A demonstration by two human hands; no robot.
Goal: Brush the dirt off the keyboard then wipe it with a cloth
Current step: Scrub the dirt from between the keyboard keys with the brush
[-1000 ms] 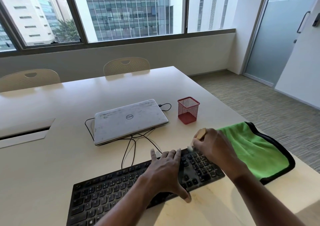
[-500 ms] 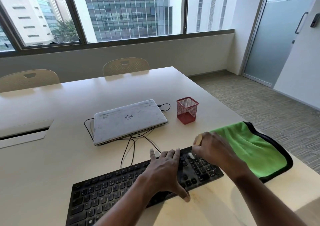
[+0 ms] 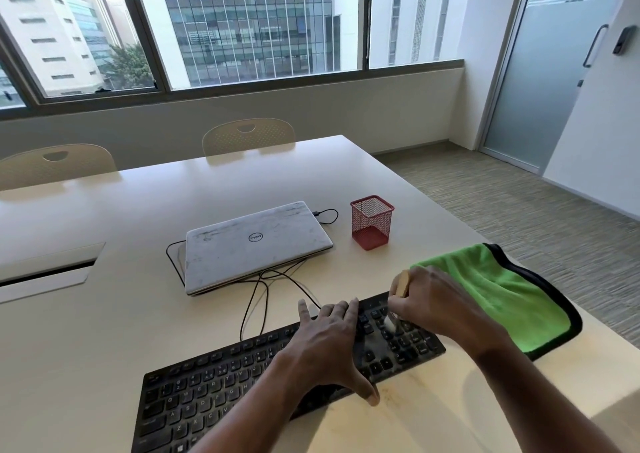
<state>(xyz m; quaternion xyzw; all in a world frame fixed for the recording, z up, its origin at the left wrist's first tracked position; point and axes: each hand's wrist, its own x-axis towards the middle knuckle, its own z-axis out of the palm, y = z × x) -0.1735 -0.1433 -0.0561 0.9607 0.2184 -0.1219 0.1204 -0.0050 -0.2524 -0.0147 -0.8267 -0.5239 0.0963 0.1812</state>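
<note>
My left hand (image 3: 329,341) lies flat, fingers straight, on the keyboard (image 3: 214,383). My right hand (image 3: 429,303) grips the brush (image 3: 403,282) — bristles on its right end, cloth (image 3: 502,296) just beside.

Pale cream table (image 3: 104,314), with a black keyboard (image 3: 207,383) lying aslant close to the near edge and a green cloth with black trim (image 3: 502,296) spread just beside its right end, out to the table's right edge. Further back, near the middle, a shut white laptop (image 3: 256,244) lying flat, thin black cables (image 3: 266,296) looping from under and behind it across the bare top toward the keyboard, and a red mesh pen holder (image 3: 371,222) standing upright just to the laptop's right, apart from it. At the left, a raised hatch flap (image 3: 45,269) set into the tabletop, well apart from the rest
</note>
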